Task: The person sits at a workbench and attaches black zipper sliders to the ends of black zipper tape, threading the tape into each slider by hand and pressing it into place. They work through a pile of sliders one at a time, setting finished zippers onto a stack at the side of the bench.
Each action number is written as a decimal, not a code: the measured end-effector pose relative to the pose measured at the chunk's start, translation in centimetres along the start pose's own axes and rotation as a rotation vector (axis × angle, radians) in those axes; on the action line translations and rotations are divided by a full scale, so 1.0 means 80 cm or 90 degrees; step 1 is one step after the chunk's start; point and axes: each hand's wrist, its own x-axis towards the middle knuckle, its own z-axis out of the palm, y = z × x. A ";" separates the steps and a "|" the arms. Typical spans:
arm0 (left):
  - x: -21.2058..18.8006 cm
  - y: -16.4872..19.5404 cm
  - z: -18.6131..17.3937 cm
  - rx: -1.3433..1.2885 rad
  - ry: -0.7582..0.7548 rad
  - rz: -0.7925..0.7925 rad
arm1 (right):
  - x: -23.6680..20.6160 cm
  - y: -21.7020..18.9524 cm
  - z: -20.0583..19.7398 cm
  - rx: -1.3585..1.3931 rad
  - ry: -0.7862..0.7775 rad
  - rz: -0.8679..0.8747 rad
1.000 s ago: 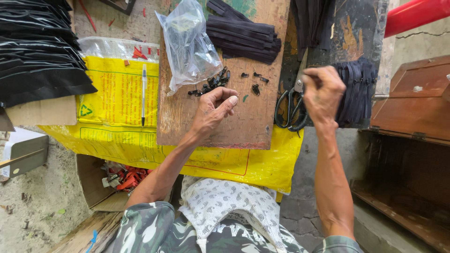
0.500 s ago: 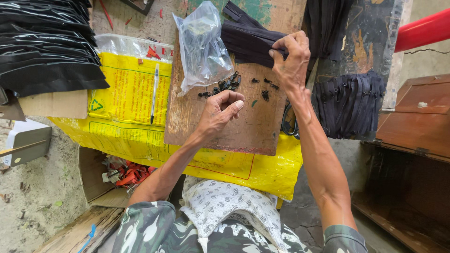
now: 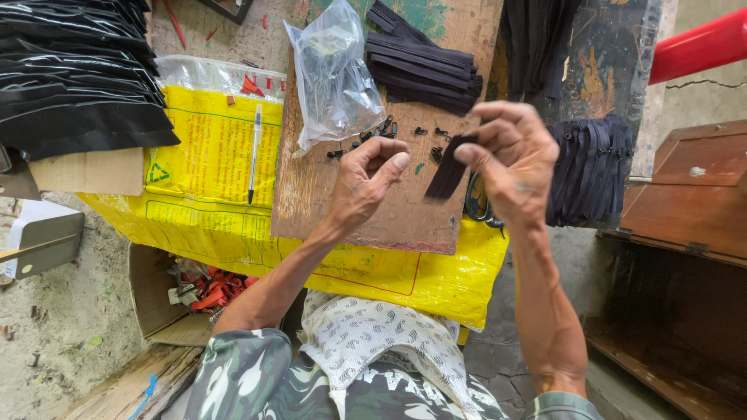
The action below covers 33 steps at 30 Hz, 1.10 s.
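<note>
Over the wooden board [image 3: 327, 202], my right hand [image 3: 510, 159] pinches a black zipper strip [image 3: 449, 167]; my left hand [image 3: 366, 179], fingertips closed, grips something too small to tell beside it.

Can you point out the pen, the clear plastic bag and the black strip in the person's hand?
Pen [image 3: 254, 152]: head view, middle of its barrel.
Clear plastic bag [image 3: 333, 78]: head view, centre of the bag.
Black strip [image 3: 447, 171]: head view, its middle, below the right hand [image 3: 510, 159].
</note>
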 end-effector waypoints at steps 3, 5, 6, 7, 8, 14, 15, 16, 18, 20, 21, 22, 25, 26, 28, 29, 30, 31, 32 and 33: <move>-0.005 0.011 0.016 -0.017 -0.021 0.066 | -0.021 0.014 0.020 -0.044 0.021 0.006; -0.007 0.014 0.024 -0.025 -0.048 0.104 | -0.030 0.024 0.026 -0.048 0.028 0.022; -0.007 0.015 0.026 -0.046 -0.046 0.082 | -0.033 0.028 0.027 -0.049 0.032 0.030; -0.006 0.015 0.028 -0.066 -0.045 0.060 | -0.035 0.031 0.028 -0.045 0.034 0.033; -0.006 0.015 0.030 -0.087 -0.045 0.038 | -0.037 0.034 0.028 -0.042 0.037 0.035; -0.006 0.014 0.031 -0.056 -0.033 0.064 | -0.040 0.039 0.021 0.045 0.012 0.107; -0.006 0.014 0.031 -0.058 -0.033 0.053 | -0.038 0.040 0.020 0.065 0.004 0.128; -0.007 0.016 0.031 -0.060 -0.032 0.042 | -0.037 0.041 0.019 0.071 0.001 0.132; -0.010 0.020 0.031 -0.057 -0.031 0.036 | -0.037 0.043 0.018 0.084 -0.005 0.141; -0.012 0.024 0.032 -0.048 -0.031 0.049 | -0.037 0.044 0.018 0.078 -0.006 0.135; -0.012 0.025 0.033 -0.045 -0.030 0.049 | -0.037 0.044 0.018 0.075 -0.006 0.133; -0.013 0.027 0.034 -0.041 -0.028 0.051 | -0.039 0.043 0.018 0.071 -0.005 0.136; -0.013 0.031 0.034 -0.026 -0.024 0.079 | -0.040 0.039 0.019 0.051 0.000 0.138; -0.013 0.032 0.035 -0.019 -0.023 0.093 | -0.040 0.038 0.019 0.040 0.001 0.135; -0.013 0.034 0.036 0.016 -0.007 0.133 | -0.040 0.035 0.021 0.013 0.006 0.127; -0.014 0.035 0.037 0.034 0.000 0.152 | -0.040 0.034 0.021 -0.003 0.009 0.125; -0.014 0.036 0.038 0.057 0.006 0.168 | -0.040 0.033 0.022 -0.019 0.013 0.120; -0.015 0.036 0.038 0.081 0.013 0.184 | -0.039 0.033 0.022 -0.023 0.007 0.115; -0.015 0.037 0.039 0.104 0.019 0.200 | -0.039 0.033 0.023 -0.027 0.002 0.110; -0.015 0.037 0.038 0.128 0.020 0.219 | -0.038 0.033 0.023 -0.031 -0.004 0.104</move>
